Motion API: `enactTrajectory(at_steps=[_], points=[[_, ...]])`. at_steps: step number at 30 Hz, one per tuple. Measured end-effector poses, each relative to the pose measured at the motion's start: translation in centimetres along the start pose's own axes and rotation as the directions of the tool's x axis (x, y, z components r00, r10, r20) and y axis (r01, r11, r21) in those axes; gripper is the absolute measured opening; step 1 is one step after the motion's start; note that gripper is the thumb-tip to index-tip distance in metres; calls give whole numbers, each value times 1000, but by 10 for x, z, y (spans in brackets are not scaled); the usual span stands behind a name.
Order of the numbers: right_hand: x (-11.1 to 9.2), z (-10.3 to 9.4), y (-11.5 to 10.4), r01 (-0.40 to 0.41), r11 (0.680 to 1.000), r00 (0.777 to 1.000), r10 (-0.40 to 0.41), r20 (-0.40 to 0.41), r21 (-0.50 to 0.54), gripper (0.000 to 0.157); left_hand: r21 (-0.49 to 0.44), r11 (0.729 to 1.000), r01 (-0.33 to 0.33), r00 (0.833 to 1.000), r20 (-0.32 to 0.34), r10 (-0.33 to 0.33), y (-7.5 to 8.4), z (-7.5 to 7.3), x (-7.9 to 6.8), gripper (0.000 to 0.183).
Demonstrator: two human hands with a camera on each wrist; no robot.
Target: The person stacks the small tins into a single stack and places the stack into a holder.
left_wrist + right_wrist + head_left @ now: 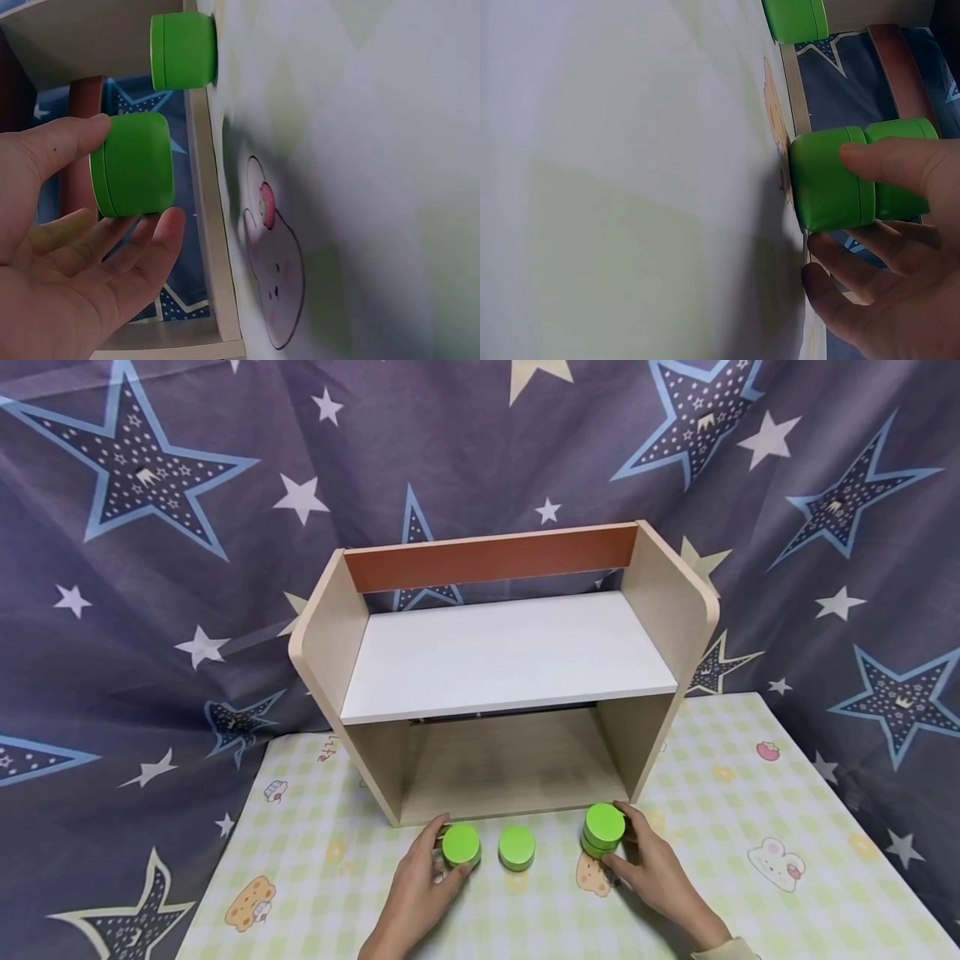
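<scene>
My left hand pinches a small round green jar between thumb and fingertips. In the left wrist view that jar hangs a little above the table. To its right a second green jar stands upright on the cloth. Farther right, two more green jars are stacked: an upper jar on a lower jar. My right hand grips the lower one, thumb on one side and fingers on the other. The bottom of that stack appears to touch the cloth.
A wooden shelf unit with a white upper board stands just behind the jars. A checked cloth with cartoon prints covers the table. Behind hangs a dark star-patterned curtain.
</scene>
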State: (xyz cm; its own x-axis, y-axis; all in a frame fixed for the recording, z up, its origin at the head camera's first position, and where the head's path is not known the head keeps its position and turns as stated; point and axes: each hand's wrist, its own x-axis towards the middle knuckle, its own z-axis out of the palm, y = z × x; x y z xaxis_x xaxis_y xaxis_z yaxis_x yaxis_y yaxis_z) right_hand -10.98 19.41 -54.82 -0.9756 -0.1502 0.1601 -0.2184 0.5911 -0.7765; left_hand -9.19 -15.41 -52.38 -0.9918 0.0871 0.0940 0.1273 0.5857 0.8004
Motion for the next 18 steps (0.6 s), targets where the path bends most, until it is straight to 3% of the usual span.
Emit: enactTrajectory(at_steps=[8,18], points=[[0,0,2,3,1000,1000,-3,-3,-5,79,11,1000,-15,1000,20,15,4,-2,1,74],[0,0,1,-2,1000,1000,2,-6,5,78,-47,998,-46,998,51,48,6,0,4,75]])
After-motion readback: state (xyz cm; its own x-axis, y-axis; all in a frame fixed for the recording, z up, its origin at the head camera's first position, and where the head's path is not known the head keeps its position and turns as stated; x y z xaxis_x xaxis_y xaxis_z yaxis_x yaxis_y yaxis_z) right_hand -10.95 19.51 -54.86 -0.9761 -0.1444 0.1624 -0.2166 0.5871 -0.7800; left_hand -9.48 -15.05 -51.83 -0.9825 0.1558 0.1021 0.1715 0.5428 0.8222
